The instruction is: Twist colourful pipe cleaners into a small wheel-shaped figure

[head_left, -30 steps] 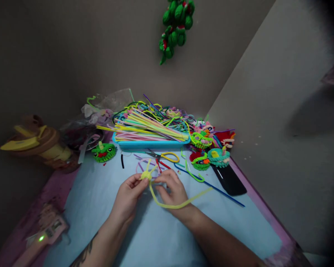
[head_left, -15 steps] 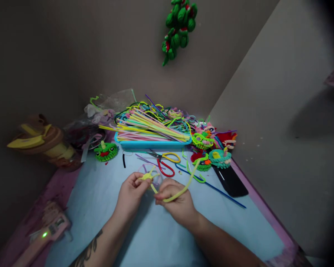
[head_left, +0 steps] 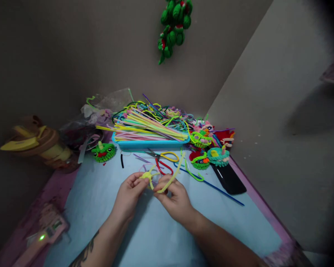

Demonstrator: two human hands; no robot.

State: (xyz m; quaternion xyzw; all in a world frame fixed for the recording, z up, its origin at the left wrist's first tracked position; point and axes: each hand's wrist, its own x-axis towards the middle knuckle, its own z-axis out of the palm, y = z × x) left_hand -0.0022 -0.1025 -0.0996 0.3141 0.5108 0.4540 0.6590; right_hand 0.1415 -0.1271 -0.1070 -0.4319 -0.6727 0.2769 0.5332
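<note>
My left hand [head_left: 129, 194] pinches a small yellow pipe-cleaner knot [head_left: 146, 175] with short spokes sticking out of it. My right hand [head_left: 174, 196] is closed on the long yellow pipe cleaner [head_left: 171, 178] that runs from that knot; its free end points up and away, toward the scissors [head_left: 163, 160]. Both hands hover just above the light blue table mat [head_left: 156, 237], fingertips nearly touching.
A blue tray [head_left: 150, 142] of coloured pipe cleaners stands behind. Finished fuzzy figures [head_left: 208, 150] cluster at the right, a green one [head_left: 103, 151] at the left. A black phone [head_left: 228, 178] and a blue stem [head_left: 214, 187] lie at the right. A glue gun [head_left: 41, 233] lies at the near left.
My right hand has swung the long yellow pipe cleaner from lying out to the right up and over toward the knot, and has drawn closer to my left hand.
</note>
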